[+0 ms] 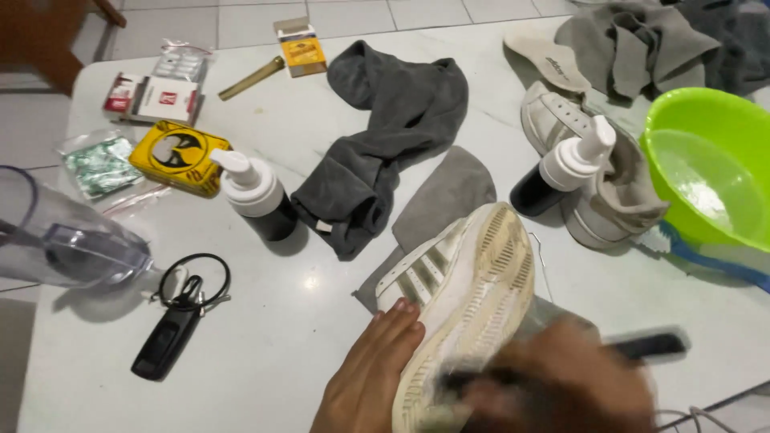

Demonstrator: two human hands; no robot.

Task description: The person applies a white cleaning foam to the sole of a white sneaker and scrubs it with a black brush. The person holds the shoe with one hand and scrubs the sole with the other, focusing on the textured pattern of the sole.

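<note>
Lying sole-up on a grey cloth (449,196) at the table's (265,353) near edge, the white sneaker (469,297) is showing a grimy tread. Two pump bottles (257,196) and a green basin (706,160) are standing behind. The left hand (373,369) is steadying its side with flat, unclenched fingers; the blurred right hand (561,385) is gripping a dark brush (650,346).

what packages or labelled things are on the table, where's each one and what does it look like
Yellow tin: left side, flat, black emblem on the lid.
Red and white carton: far left, flat.
Clear blister pack: behind that carton.
Green sachets: clear bag, left edge.
Orange and white box: far middle, lid open.
Two dark pump bottles, white tops: one beside the tin, one by the far shoe.
</note>
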